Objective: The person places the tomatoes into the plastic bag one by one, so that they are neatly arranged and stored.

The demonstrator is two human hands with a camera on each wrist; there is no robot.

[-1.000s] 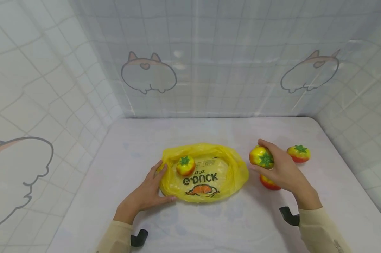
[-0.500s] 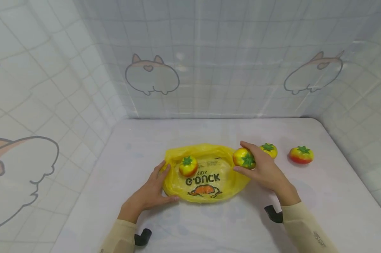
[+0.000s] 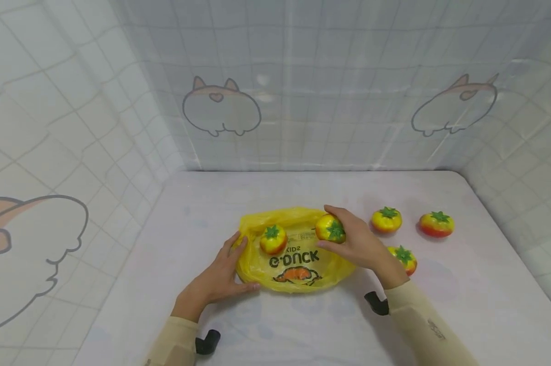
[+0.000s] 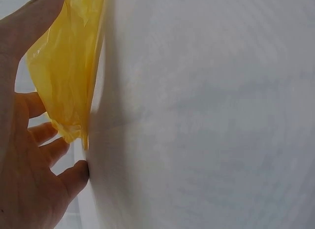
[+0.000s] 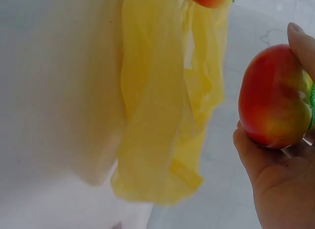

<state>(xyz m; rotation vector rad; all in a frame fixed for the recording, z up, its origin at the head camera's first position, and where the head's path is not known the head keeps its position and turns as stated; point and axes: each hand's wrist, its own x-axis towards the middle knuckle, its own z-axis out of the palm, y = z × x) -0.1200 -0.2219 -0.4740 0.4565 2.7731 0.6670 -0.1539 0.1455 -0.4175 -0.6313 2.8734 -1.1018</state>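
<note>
A yellow plastic bag (image 3: 335,273), printed with dark letters and an orange figure, lies with its mouth spread wide on the table. One red-and-yellow toy tomato (image 3: 272,242) with a green leafy top sits inside it, toward the left. My left hand (image 3: 218,277) rests against the bag's left side, fingers and thumb spread along its edge. My right hand (image 3: 359,244) grips another toy tomato (image 3: 328,229) between thumb and fingers, over the right part of the bag. In the right wrist view this held tomato (image 5: 273,98) shows its red side, raised beyond the bag wall.
Three more toy tomatoes lie to the right: one behind (image 3: 386,220), one at the far right (image 3: 436,224), and one nearer (image 3: 403,259), partly hidden by my right wrist. A tiled-pattern sheet (image 3: 312,122) rises behind the white table (image 3: 293,335).
My right hand has carried the held tomato leftward from beside the other tomatoes to over the bag. The left hand and the bag stay essentially in place.
</note>
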